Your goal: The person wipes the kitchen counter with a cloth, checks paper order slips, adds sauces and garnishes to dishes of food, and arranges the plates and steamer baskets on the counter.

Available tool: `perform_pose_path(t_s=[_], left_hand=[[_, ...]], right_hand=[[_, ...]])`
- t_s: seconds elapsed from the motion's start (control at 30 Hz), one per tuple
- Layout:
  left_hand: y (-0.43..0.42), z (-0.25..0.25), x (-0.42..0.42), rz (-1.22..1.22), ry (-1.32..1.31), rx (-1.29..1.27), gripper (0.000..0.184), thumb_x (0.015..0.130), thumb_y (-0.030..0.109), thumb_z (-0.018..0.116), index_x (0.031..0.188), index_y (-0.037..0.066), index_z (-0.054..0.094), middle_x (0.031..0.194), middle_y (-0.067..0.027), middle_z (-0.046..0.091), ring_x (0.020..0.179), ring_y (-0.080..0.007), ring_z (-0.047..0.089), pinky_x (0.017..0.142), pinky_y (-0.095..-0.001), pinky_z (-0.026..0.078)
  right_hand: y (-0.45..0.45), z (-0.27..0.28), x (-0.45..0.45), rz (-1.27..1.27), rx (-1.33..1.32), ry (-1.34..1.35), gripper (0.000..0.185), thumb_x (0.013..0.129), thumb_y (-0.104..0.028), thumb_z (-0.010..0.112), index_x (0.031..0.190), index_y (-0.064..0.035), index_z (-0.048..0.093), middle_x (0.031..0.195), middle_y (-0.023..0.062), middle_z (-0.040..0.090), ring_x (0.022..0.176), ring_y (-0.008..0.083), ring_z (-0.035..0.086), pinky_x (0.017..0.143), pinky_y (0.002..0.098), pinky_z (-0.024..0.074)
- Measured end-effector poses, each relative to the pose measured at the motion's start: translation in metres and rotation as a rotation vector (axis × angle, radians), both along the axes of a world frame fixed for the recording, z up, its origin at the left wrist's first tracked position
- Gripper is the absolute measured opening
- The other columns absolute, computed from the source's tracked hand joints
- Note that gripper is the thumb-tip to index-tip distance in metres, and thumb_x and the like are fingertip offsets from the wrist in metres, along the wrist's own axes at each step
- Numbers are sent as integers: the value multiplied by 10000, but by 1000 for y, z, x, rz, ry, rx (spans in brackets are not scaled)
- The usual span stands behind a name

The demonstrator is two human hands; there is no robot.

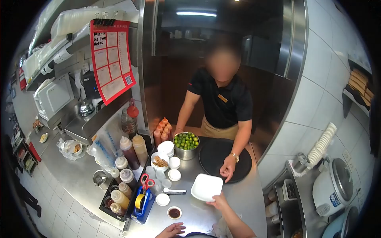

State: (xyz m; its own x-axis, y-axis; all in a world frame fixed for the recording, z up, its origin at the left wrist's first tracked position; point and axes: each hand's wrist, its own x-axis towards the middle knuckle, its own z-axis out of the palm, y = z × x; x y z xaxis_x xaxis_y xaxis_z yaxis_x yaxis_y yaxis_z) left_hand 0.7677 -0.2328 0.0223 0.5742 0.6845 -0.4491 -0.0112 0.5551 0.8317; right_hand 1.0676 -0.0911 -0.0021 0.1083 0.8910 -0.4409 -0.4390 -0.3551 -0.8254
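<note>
Right hand (216, 201) pinching, arm (237, 224) stretched forward; left hand (173, 230) low, loosely uncurled.

Before me, my steel table (250, 202) carries a metal pot (186, 154), a round black tray (212, 154), a marker (174, 192), a sauce cup (174, 213) and a blue tape holder (146, 207).

Brightly lit across desk (244, 198) and tiles (325, 67); dimmer in hatch (178, 75) behind, near glowing tube (196, 14). Softly glossed on desk. Bowed by wide lens, black at corners, softer toward edges. Smeared over person's head (223, 65); fairly sharp mid-frame.
</note>
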Motion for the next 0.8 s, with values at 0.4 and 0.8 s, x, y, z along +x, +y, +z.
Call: perform_pose_path(t_s=[0.4, 0.8], left_hand=[[0, 19, -3, -62, 56, -82, 412, 956, 171, 438, 1351, 96, 353, 1271, -51, 505, 1140, -150, 503, 889, -244, 401], [-8, 32, -11, -77, 33, 103, 384, 932, 86, 459, 1310, 64, 396, 1226, -65, 519, 1082, -143, 520, 842, -222, 402]], right_hand=[[-18, -34, 33, 95, -198, -840, 370, 806, -71, 512, 1162, 27, 481, 1072, 234, 566, 878, 367, 617, 536, 404, 569], [-24, 31, 65, 51, -52, -489, 194, 838, -141, 496, 1022, -91, 530, 520, 28, 419, 360, 130, 384, 324, 307, 295]])
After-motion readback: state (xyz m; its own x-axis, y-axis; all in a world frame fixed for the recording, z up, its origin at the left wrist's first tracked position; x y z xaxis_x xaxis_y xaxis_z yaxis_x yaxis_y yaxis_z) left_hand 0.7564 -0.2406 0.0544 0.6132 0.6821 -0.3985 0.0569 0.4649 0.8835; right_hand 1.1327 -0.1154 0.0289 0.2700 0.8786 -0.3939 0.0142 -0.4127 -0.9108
